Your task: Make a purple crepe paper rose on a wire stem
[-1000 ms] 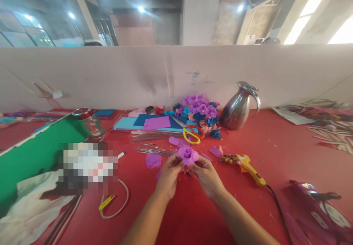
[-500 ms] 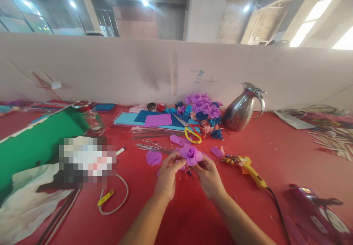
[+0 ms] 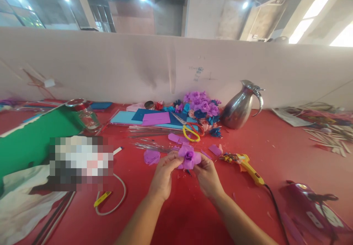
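Observation:
A purple paper flower (image 3: 189,155) is held up between both hands, its curled centre facing me. My left hand (image 3: 165,171) pinches the petals on its left side. On the opposite side, my right hand (image 3: 207,173) grips the petals between thumb and fingers. Loose purple petals (image 3: 151,157) lie left of the hands, and more cut petals (image 3: 178,139) lie just beyond. Scissors (image 3: 190,129) with yellow and red handles rest behind the flower. To the right lies a yellow glue gun (image 3: 249,166) with its cord trailing toward me.
Finished paper flowers (image 3: 201,105) are heaped by the partition, beside a steel jug (image 3: 239,105). Coloured paper sheets (image 3: 157,118) and thin wires (image 3: 149,146) lie left of them. A glass jar (image 3: 86,118) stands near a green panel (image 3: 41,134). A dark pink device (image 3: 314,204) sits at right.
The flower has tilted so its centre faces me more, with both hands keeping hold of it. The whole view has shifted slightly; the things on the table stay in place.

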`<state>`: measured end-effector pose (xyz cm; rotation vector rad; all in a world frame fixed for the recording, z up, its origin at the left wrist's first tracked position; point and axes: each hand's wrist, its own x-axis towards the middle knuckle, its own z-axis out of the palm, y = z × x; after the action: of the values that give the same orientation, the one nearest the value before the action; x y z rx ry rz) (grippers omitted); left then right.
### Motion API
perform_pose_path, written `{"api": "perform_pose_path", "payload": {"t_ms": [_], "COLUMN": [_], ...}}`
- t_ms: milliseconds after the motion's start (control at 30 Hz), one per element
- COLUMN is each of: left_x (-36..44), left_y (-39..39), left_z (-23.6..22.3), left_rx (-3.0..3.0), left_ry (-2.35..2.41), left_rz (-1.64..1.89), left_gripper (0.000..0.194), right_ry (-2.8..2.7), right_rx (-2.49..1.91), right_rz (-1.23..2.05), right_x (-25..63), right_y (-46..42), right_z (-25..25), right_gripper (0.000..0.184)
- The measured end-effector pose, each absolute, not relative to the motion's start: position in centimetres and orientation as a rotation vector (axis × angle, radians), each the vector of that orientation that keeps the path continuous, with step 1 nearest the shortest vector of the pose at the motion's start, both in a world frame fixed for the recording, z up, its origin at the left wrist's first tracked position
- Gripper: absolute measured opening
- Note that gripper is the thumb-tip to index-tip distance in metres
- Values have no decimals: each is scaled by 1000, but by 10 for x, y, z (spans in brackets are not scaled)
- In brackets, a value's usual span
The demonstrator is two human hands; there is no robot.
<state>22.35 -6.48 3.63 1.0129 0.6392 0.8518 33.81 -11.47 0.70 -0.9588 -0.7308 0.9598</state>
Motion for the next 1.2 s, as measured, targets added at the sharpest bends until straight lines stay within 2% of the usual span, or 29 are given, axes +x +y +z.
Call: {"api": "perform_pose_path", "payload": {"t_ms": [1000, 1133, 1200], "left_x": [223, 222, 221], "left_y": [-62, -64, -65], "left_z": [33, 35, 38], "left_rx": [1000, 1026, 1111], "left_ry": [700, 691, 675], "left_rz": [940, 866, 800], "left_gripper": [12, 18, 15], "right_ry": [-693, -699, -705], "right_rx": [-985, -980, -975], "right_rz": [951, 925, 897], "right_x": [336, 337, 338], "right_y": [-114, -113, -112], "right_z": [8, 8, 9], "right_gripper": [15, 13, 13]}}
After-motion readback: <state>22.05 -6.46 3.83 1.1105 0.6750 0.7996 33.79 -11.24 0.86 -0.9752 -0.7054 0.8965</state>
